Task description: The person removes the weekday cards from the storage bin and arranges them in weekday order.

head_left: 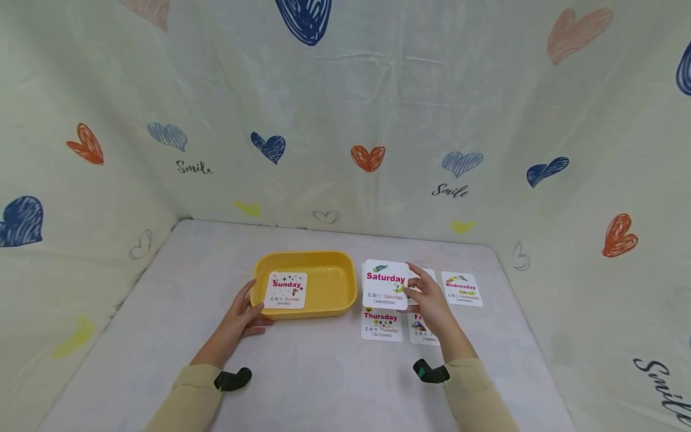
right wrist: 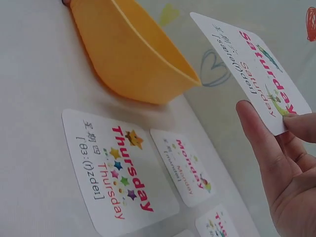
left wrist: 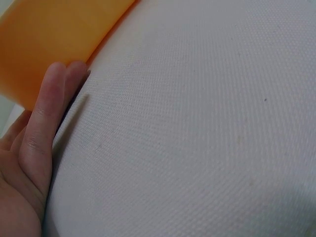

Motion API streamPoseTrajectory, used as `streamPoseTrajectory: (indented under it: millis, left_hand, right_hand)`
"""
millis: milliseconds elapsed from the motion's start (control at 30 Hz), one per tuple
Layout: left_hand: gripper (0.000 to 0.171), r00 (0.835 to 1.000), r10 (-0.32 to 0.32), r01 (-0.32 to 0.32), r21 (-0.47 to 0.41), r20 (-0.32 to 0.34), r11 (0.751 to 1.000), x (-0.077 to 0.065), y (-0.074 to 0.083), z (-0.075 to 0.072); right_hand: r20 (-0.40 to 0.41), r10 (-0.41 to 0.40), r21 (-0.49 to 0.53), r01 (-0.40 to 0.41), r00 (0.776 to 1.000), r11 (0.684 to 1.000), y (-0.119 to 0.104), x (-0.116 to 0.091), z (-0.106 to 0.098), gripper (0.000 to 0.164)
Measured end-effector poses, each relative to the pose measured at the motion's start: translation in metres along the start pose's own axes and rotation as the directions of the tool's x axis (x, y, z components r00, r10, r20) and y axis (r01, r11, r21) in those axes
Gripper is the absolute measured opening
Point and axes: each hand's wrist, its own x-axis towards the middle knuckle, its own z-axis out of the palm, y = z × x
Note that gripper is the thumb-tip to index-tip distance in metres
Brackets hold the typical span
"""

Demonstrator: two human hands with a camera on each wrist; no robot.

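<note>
My right hand (head_left: 430, 300) pinches a white Saturday card (head_left: 385, 284) between thumb and fingers, raised above the other cards. My left hand (head_left: 241, 315) holds the left front corner of a yellow tray (head_left: 329, 311), thumb at the left side and fingers against the front wall. Inside the tray lies a Sunday card (head_left: 286, 291). Below the raised card, on the table, are a Thursday card (head_left: 381, 324) and a Monday card (right wrist: 182, 168). A Friday card (head_left: 423, 331) and a Tuesday card (right wrist: 216, 227) are partly covered in the head view.
At the right of the card group lies a Wednesday card (head_left: 462, 289). A pale table (head_left: 324, 378) carries everything. Behind it and at both sides hangs a cloth (head_left: 302, 186) printed with hearts.
</note>
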Motion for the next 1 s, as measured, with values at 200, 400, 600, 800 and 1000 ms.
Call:
streamPoseTrajectory:
  millis: [200,400,600,800,1000]
  left_hand:
    - [0.075,1.0,0.001,-0.001,0.007,0.001,1.0,-0.001,-0.002,0.0]
    - [0.076,1.0,-0.004,0.004,-0.006,-0.001,1.0,0.0,-0.004,0.001]
    - [0.075,1.0,0.005,-0.005,-0.001,-0.002,1.0,0.0,-0.004,0.001]
    - [0.075,1.0,0.004,-0.004,0.01,0.002,1.0,-0.001,-0.002,0.002]
    - [0.075,1.0,0.007,-0.007,-0.011,-0.003,1.0,-0.002,0.002,0.002]
  right_hand:
    - [-0.012,0.007,0.001,-0.007,1.0,1.0,0.004,-0.011,-0.016,0.064]
    - [-0.008,0.038,0.007,-0.038,0.999,0.999,0.011,-0.021,-0.035,0.063]
    - [-0.019,0.09,-0.016,-0.09,0.996,0.996,0.019,-0.031,-0.05,0.062]
    - [-0.074,0.112,-0.069,-0.117,0.991,0.991,0.025,-0.038,-0.063,0.063]
    - [-0.133,0.132,-0.067,-0.142,0.982,0.988,0.031,-0.043,-0.076,0.062]
